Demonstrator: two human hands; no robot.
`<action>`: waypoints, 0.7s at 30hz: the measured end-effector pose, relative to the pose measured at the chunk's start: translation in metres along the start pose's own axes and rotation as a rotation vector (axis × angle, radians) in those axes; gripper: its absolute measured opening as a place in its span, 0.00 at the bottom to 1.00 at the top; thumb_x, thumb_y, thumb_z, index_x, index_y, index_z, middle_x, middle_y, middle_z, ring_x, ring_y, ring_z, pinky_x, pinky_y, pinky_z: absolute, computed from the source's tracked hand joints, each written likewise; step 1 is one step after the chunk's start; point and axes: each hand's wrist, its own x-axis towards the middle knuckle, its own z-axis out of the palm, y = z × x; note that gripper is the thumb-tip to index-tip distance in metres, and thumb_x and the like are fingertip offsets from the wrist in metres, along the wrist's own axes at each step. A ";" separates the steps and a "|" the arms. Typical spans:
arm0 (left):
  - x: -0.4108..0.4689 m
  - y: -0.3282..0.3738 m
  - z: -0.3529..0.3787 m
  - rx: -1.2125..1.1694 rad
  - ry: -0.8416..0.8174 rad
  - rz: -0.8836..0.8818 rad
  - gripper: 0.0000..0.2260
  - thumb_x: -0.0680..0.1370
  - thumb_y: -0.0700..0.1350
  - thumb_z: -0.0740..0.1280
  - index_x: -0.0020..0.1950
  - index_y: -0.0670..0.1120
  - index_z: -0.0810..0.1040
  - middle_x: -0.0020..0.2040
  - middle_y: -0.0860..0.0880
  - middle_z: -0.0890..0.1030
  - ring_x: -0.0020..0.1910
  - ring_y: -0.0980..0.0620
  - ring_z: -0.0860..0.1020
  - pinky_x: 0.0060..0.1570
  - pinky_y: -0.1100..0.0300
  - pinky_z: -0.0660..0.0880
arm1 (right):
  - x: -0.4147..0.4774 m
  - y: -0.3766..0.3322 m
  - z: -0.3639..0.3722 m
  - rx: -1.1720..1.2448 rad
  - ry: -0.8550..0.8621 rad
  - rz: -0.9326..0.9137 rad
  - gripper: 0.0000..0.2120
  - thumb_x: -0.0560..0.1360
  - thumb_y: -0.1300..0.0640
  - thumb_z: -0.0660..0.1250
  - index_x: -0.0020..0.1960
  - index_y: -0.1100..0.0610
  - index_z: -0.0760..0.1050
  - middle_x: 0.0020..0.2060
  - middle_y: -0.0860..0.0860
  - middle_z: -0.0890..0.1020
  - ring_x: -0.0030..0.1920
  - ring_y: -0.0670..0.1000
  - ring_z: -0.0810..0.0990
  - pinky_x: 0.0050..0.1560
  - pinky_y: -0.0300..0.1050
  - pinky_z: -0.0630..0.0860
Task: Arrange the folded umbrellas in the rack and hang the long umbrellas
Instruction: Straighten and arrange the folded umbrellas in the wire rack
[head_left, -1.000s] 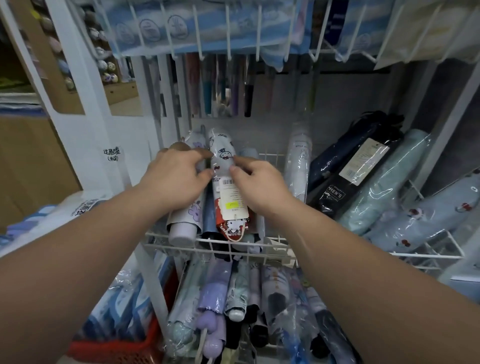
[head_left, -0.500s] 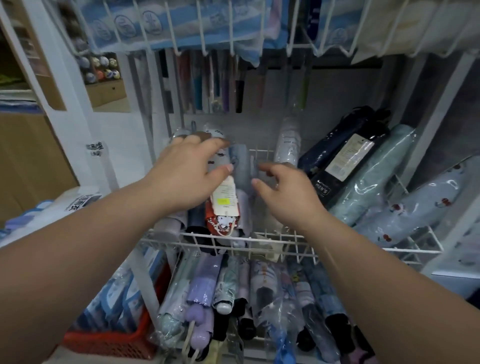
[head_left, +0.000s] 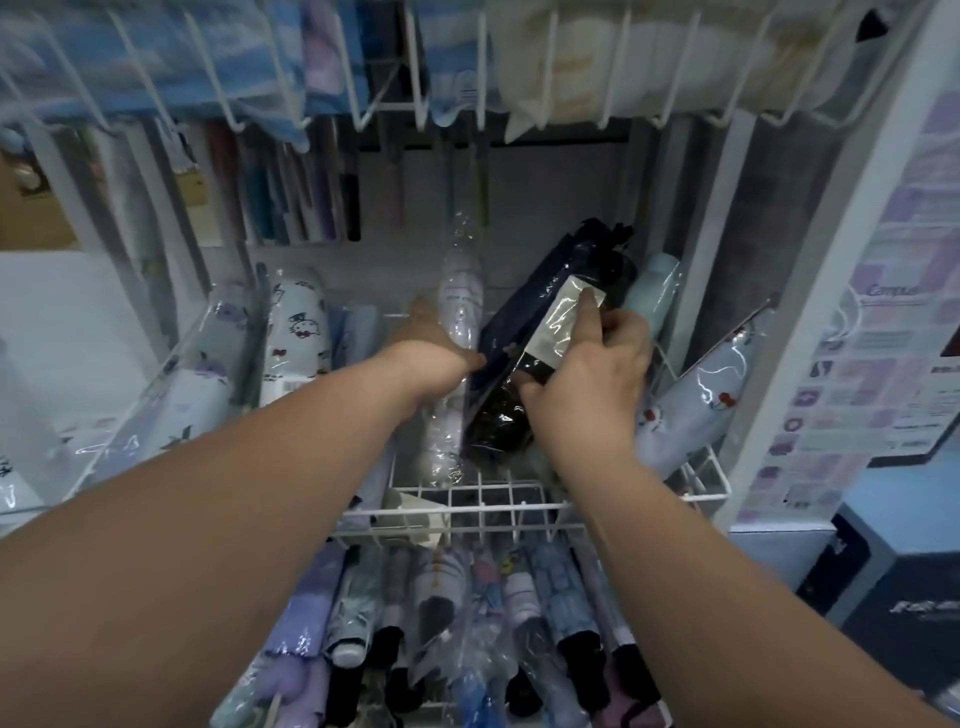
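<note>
i'm straightening folded stock: right hand (head_left: 589, 384) grips the dark folded umbrella (head_left: 524, 374), left hand (head_left: 434, 345) cups the clear-wrapped umbrella (head_left: 457, 301); next, seat both upright in the rack (head_left: 519, 512).

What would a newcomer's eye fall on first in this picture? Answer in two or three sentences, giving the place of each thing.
First, the two bare arms reaching into the white wire rack at centre. The right hand grips a dark navy folded umbrella in shiny plastic wrap, while the left hand rests by a pale wrapped umbrella beside it. At left lies a white cartoon-cat umbrella.
</note>
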 end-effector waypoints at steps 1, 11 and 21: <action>0.004 -0.002 0.006 -0.021 0.000 -0.037 0.34 0.72 0.50 0.77 0.74 0.44 0.69 0.62 0.48 0.78 0.55 0.47 0.78 0.47 0.60 0.70 | 0.000 0.001 0.000 0.008 0.003 0.009 0.48 0.68 0.47 0.78 0.80 0.53 0.56 0.69 0.57 0.61 0.68 0.58 0.64 0.72 0.49 0.63; 0.014 -0.005 0.023 -0.276 0.120 0.041 0.20 0.63 0.42 0.78 0.53 0.51 0.79 0.51 0.46 0.85 0.49 0.45 0.84 0.53 0.49 0.81 | 0.003 0.008 0.000 0.135 0.004 0.033 0.49 0.69 0.53 0.79 0.81 0.51 0.54 0.66 0.56 0.66 0.63 0.58 0.74 0.65 0.48 0.72; 0.026 0.003 0.020 -0.386 -0.299 0.275 0.28 0.74 0.45 0.77 0.71 0.52 0.70 0.60 0.51 0.83 0.58 0.52 0.82 0.63 0.51 0.78 | 0.006 0.011 0.004 0.227 0.044 0.067 0.46 0.70 0.57 0.77 0.80 0.47 0.56 0.69 0.54 0.70 0.65 0.57 0.75 0.64 0.51 0.75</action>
